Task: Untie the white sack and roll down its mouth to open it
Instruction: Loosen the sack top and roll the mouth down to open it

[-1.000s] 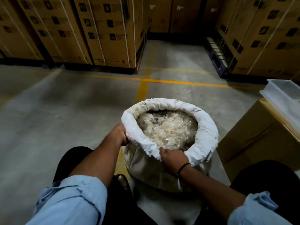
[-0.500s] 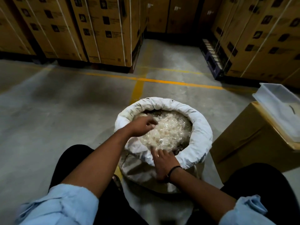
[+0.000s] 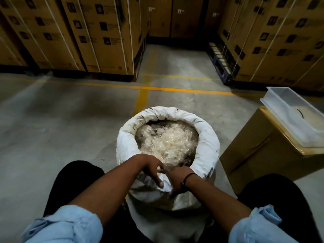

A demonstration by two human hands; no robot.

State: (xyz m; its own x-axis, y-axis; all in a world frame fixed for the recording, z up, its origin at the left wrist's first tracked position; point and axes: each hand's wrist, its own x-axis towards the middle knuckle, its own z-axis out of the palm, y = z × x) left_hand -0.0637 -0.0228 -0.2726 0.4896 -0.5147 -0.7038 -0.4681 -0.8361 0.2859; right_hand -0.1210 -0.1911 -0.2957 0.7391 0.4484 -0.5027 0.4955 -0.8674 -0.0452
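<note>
The white sack [image 3: 206,137] stands on the floor between my knees, its mouth rolled down into a thick rim. Inside lies a heap of pale, translucent shredded plastic [image 3: 166,141]. My left hand [image 3: 152,170] presses on the near part of the rim, fingers spread down over the cloth. My right hand [image 3: 177,179], with a black band at the wrist, grips the same near fold right beside the left hand. Both hands touch each other at the rim.
A brown cardboard box [image 3: 259,155] stands to the right of the sack with a white plastic tray [image 3: 280,106] on top. Strapped stacks of cartons [image 3: 98,35] on pallets line the back. Yellow lines [image 3: 157,88] mark the concrete floor.
My left hand has left the sack's left rim, passed over the contents and come to the near rim beside my right hand. The right hand has stayed at the near rim.
</note>
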